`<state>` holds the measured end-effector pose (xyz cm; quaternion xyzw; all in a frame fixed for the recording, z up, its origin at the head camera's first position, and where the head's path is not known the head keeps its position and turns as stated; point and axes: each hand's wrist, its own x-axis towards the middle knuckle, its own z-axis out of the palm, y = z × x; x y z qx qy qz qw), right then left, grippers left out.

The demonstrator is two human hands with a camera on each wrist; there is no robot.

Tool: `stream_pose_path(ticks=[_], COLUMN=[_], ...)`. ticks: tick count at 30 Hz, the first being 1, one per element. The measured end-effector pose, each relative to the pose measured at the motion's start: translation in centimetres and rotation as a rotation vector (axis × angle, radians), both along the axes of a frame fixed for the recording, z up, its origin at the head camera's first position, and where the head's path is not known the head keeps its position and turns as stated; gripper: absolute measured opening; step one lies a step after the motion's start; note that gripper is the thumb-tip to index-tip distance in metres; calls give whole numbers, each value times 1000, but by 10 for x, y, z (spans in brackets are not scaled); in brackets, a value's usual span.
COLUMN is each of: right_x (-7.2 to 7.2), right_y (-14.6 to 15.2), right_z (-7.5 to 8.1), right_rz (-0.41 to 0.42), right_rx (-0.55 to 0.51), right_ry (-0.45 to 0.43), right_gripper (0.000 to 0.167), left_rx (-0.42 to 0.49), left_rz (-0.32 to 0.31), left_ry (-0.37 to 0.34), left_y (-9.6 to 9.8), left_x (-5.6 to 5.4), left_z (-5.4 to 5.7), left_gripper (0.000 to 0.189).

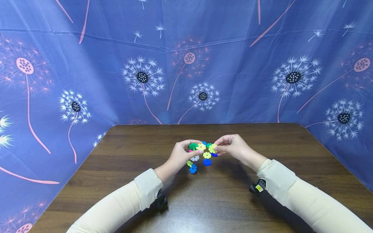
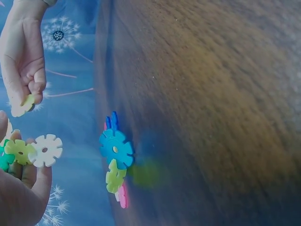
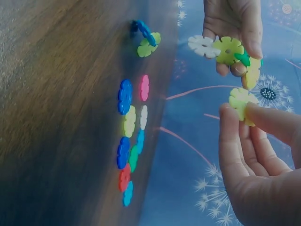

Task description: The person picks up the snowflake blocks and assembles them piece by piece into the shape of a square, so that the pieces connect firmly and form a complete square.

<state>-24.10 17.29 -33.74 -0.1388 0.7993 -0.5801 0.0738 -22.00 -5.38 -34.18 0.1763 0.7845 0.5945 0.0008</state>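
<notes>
My left hand [image 1: 181, 154] holds a joined chain of flower-shaped plastic discs above the table. A white disc [image 3: 203, 46], a yellow-green disc [image 3: 229, 50], a green disc [image 1: 193, 146] and a pale yellow disc [image 3: 253, 75] belong to it; fingers hide some of their joints. Between thumb and fingertips, my right hand [image 1: 238, 149] pinches a single yellow-green disc [image 3: 241, 103]. That disc is close to the pale yellow end of the chain; whether they touch I cannot tell.
Loose discs lie beneath and beyond the hands, among them blue [image 3: 124, 97], yellow [image 3: 129, 121], pink [image 3: 145, 88] and red [image 3: 124, 177] ones. Nearer, a blue disc [image 1: 193, 169] meets a yellow-green disc [image 1: 189, 163]. Patterned blue cloth [image 1: 233, 81] hangs behind the wooden table [image 1: 131, 142].
</notes>
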Motion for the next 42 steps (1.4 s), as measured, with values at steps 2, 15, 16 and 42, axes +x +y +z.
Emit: stream_pose_path(ticks=[2, 15, 16, 42], right_x=[1, 3, 3, 1], right_y=[-1, -7, -7, -15], right_z=[1, 3, 3, 2], right_rz=[-7, -19, -22, -65], right_rx=[-9, -54, -53, 7], right_ry=[13, 36, 38, 108], right_gripper=[25, 28, 28, 21], left_rx=[-4, 9, 13, 96], left_rz=[-6, -5, -4, 21], left_ry=[-1, 7, 5, -10], left_y=[1, 3, 3, 11], left_x=[6, 6, 6, -18], left_z=[9, 8, 8, -23], left_gripper=[31, 32, 32, 31])
